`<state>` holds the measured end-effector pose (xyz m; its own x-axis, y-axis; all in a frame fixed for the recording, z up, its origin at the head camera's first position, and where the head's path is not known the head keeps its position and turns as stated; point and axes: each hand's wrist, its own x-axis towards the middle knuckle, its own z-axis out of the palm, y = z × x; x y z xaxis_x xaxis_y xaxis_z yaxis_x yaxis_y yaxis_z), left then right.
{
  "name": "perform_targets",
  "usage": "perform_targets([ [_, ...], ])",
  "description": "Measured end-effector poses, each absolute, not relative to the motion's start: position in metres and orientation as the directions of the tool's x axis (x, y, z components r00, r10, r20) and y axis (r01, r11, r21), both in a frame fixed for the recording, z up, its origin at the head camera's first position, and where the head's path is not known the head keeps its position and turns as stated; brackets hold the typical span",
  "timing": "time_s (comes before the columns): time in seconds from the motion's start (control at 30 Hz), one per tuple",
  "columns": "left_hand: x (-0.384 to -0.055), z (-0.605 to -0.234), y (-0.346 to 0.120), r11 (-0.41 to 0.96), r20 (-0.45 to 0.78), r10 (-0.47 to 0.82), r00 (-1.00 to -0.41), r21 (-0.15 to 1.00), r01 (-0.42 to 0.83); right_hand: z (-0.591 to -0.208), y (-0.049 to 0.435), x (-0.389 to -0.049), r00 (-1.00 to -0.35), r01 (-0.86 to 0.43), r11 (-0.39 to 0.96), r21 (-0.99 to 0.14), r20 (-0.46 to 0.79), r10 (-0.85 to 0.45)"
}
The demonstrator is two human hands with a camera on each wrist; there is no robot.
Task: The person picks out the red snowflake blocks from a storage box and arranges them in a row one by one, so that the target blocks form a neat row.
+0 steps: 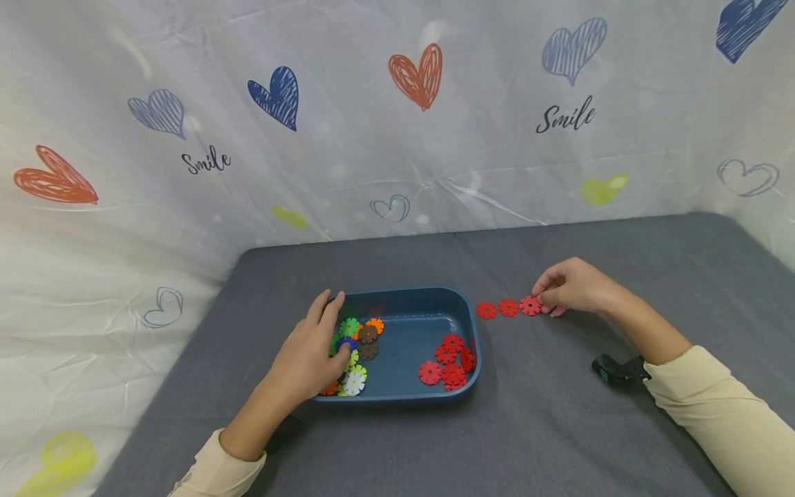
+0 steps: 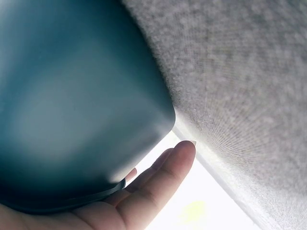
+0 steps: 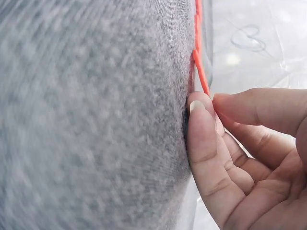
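Note:
At the right of the blue tray [image 1: 397, 399], my right hand [image 1: 574, 286] pinches a red notched disc [image 1: 531, 306] between thumb and fingers. In the right wrist view this disc [image 3: 201, 74] appears edge-on, tilted against the cloth. Two more red discs [image 1: 497, 308] lie in a row between it and the tray. My left hand [image 1: 310, 352] rests over the tray's left end with its fingers extended; its thumb is inside, above mixed-colour discs. From the left wrist, the fingers [image 2: 158, 191] reach along the outside of the tray wall [image 2: 86, 110].
Inside the tray, several red discs [image 1: 452, 359] are heaped at the right. Green, orange, brown, blue and white discs [image 1: 355, 379] crowd its left end, partly hidden by the hand. Grey cloth [image 1: 528, 428] covers the table, and a heart-printed curtain [image 1: 348, 152] hangs behind.

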<state>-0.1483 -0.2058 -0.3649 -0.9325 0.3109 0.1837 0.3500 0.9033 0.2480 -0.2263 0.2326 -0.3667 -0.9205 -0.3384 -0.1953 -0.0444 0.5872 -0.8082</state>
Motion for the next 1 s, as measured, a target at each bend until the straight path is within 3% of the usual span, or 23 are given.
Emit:
perform_targets([
  [0.33,-0.149,-0.365,-0.206,0.903,0.184,0.312,-0.932,0.248,0.351,-0.363,0.231,-0.224,-0.921,-0.084,0.608,-0.789,-0.171,-0.349],
  [0.67,-0.148,-0.365,-0.206,0.903,0.182,0.312,-0.933,0.248,0.351,-0.317,0.178,-0.192,-0.837,-0.412,0.624,-0.664,0.005,-0.547],
  [0.77,-0.148,-0.365,-0.206,0.903,0.177,0.315,-0.932,0.246,0.352,-0.312,0.152,-0.181,-0.774,-0.57,0.605,-0.556,0.117,-0.622],
  [0.87,-0.148,-0.366,-0.205,0.902,0.179,0.319,-0.931,0.246,0.356,-0.316,0.126,-0.177,-0.685,-0.717,0.585,-0.379,0.232,-0.69],
  [1.0,-0.149,-0.365,-0.206,0.901,0.183,0.319,-0.93,0.246,0.357,-0.321,0.1,-0.174,-0.591,-0.807,0.571,-0.15,0.197,-0.782],
])
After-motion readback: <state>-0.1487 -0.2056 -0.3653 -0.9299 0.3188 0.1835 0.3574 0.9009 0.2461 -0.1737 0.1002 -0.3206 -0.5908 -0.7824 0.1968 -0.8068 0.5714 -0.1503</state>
